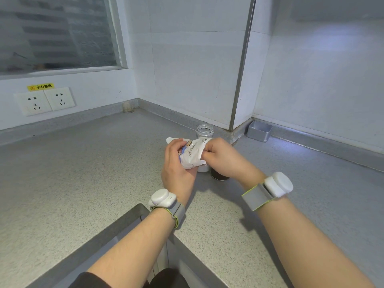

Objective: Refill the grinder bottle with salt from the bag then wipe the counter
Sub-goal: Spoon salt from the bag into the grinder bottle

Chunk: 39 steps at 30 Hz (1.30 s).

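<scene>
Gripping: both hands hold the salt bag (192,155) in the air above the counter (83,173), just in front of the grinder bottle (204,133).
Left hand (176,163): fingers curled and closed around the bag's left and lower part.
Right hand (221,157): fingers pinched shut on the bag's right edge.
Bag: soft, crumpled white plastic with dark print, folded over between the hands.
Bottle: clear, round, upright, its wide threaded mouth uncovered; white salt shows at its base under the bag.
Dark lid (220,176): round, standing on the counter just right of the bottle, partly hidden by the right hand.
Wrists: each carries a smooth white rounded device on a grey fabric strap.
Counter: speckled grey stone, matte, running into a corner with a low raised lip along the walls.
Walls: pale, glossy tiles; a metal strip runs down the corner post.
Metal tray (259,130): small, rectangular, against the right wall.
Sockets (44,100): two white plates under a yellow label, below the window (56,32).
Open room: wide bare counter to the left and right of the hands.
Near edge: the counter cuts inward in a notch beneath the forearms.
</scene>
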Tool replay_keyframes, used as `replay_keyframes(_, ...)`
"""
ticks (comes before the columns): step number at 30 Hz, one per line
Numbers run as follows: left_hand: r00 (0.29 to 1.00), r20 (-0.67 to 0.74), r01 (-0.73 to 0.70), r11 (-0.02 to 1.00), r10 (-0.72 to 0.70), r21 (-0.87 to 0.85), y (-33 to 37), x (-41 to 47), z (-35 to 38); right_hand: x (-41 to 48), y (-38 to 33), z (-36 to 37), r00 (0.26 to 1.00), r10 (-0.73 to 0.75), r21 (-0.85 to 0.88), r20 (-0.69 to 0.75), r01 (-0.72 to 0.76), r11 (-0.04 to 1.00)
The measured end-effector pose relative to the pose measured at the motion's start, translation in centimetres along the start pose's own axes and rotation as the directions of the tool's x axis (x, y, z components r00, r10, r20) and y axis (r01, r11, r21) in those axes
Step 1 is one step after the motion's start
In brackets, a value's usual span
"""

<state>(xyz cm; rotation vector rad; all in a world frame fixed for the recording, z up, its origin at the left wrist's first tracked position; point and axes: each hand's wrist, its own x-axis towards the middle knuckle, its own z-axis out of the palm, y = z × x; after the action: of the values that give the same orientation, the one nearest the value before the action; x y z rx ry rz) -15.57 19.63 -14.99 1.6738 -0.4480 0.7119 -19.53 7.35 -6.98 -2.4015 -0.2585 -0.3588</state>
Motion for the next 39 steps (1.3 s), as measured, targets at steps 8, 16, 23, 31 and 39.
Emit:
replay_keyframes(8, 0.997, -0.01, 0.082, 0.996, -0.083, -0.039, -0.4, 0.1, 0.1, 0.3, 0.1, -0.6, 0.951, 0.287, 0.365, -0.115, -0.228, 0.903)
replay_keyframes(16, 0.956, -0.061, 0.292, 0.955, -0.289, 0.053, -0.2, 0.2, 0.1, 0.5, 0.3, -1.2, 0.843, 0.479, 0.581, -0.246, -0.267, 0.769)
replay_keyframes(23, 0.922, -0.115, 0.382, 0.916, -0.37, 0.122, -0.1, 0.4, 0.2, 0.6, 0.7, -1.9, 0.761, 0.578, 0.689, -0.294, -0.251, 0.68)
replay_keyframes(31, 0.912, -0.124, 0.407, 0.902, -0.392, 0.144, 0.1, 0.5, 0.2, 0.6, 0.9, -2.6, 0.653, 0.647, 0.733, -0.393, -0.203, 0.649)
replay_keyframes(39, 0.916, -0.105, 0.399, 0.906, -0.387, 0.144, 0.0, 0.5, 0.3, 0.6, 1.2, -2.0, 0.615, 0.633, 0.68, -0.47, -0.205, 0.704)
